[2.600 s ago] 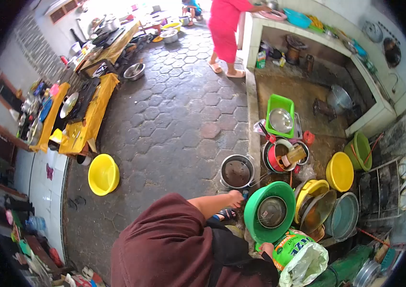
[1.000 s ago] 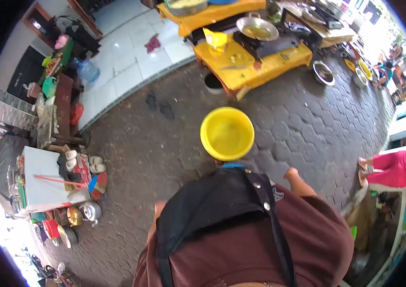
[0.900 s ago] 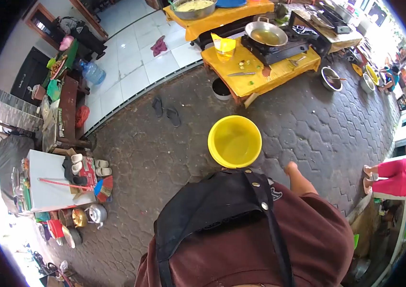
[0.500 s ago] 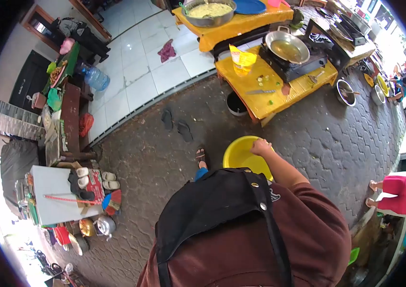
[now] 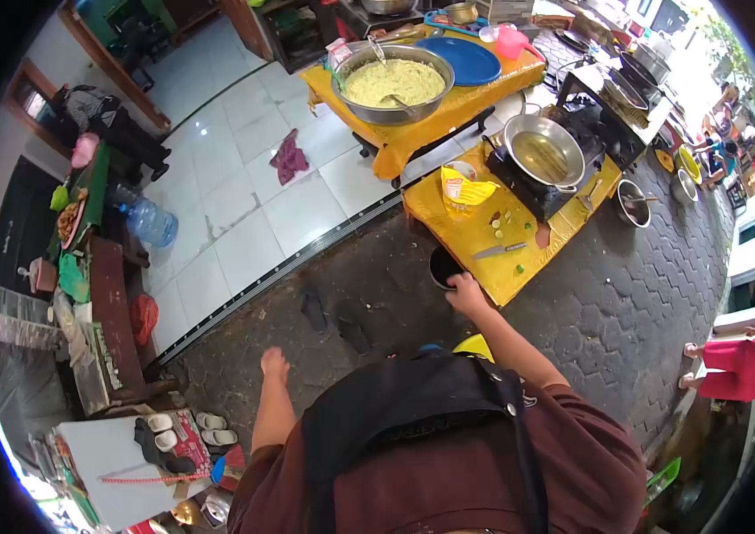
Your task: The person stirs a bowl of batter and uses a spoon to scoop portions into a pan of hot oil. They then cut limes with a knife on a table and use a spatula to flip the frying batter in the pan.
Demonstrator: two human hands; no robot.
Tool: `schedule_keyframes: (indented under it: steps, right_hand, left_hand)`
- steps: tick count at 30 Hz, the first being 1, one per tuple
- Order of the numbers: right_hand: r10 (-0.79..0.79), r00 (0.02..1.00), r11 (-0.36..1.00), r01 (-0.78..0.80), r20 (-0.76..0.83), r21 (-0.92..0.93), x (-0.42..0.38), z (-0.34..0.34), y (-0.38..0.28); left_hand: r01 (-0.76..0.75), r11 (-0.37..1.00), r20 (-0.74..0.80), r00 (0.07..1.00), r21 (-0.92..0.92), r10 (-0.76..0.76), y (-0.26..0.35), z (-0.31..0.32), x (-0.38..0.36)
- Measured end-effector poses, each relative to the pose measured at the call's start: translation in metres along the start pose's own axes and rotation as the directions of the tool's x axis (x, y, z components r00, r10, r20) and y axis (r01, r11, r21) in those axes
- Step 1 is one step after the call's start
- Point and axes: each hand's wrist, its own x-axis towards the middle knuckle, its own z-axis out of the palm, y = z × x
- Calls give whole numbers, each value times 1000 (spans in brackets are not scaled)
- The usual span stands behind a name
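My right hand [image 5: 464, 294] reaches forward, its loosely bent fingers right at the rim of a dark pot [image 5: 442, 265] on the ground beside the low table; nothing shows in it. My left hand [image 5: 275, 363] hangs over the paving with fingers loosely bent and holds nothing. Part of a yellow basin [image 5: 477, 346] shows past my body, below my right forearm. On the yellow-covered table [image 5: 535, 262] lie a knife [image 5: 499, 251], cut green pieces and a yellow pouch [image 5: 466, 189]. A pan of oil [image 5: 542, 153] sits on the stove there.
Farther back, a large pan of pale yellow batter [image 5: 393, 84] and a blue tray [image 5: 459, 60] rest on another table. Dark sandals [image 5: 353, 331] lie on the paving. A metal bowl [image 5: 634, 205] stands to the right. One person [image 5: 106, 116] is by the doorway, another [image 5: 747, 365] at far right.
My right hand has left the yellow basin's rim and moved forward to the dark pot. My left hand has come into view. My view has shifted toward the tables, and the basin is now mostly hidden.
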Motion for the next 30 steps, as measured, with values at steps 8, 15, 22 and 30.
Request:
schedule_keyframes:
  steps: [8,15,22,30]
  right_hand:
    - [-226,896,974,202,-383,-101,210,-98,-112]
    - [-212,947,970,175,-240,-167,348,-119,-136]
    - [-93,994,926,63,-63,-372,428,-122,-140]
    - [-66,998,926,62,3,-373,434,-182,-159]
  left_hand:
    - [-378,914,687,703,144,183,136,253,-56]
    - [-479,832,661,725,281,194,180,314,-34]
    - [-285,957,461,857,48,232,228,317,4]
    - [-346,937,407,864,53,296,334,357,33]
